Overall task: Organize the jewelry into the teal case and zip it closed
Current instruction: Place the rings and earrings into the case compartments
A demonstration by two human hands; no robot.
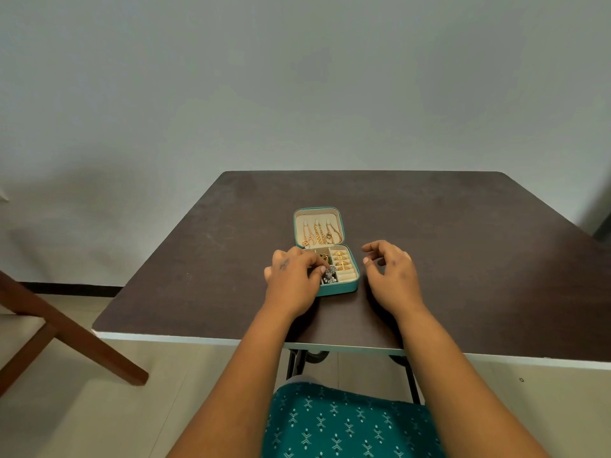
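Observation:
The teal case [353, 287] lies open in the middle of the dark table [463, 233]. Its raised lid [318, 213] holds several gold chains [320, 234] hung on hooks. Gold rings [340, 261] fill the ring rolls at the right of the base. A silver jewelry piece [329, 274] sits in the front left compartment, and my left hand [292, 279] covers the case's left side with its fingertips pinched on that piece. Just right of the case, my right hand [391, 274] hovers with curled, spread fingers, holding nothing.
A brown wooden chair frame [59, 328] stands at the left beside the table. The table's white front edge [330, 345] runs close to my lap, above black folding legs. A plain wall rises behind the table.

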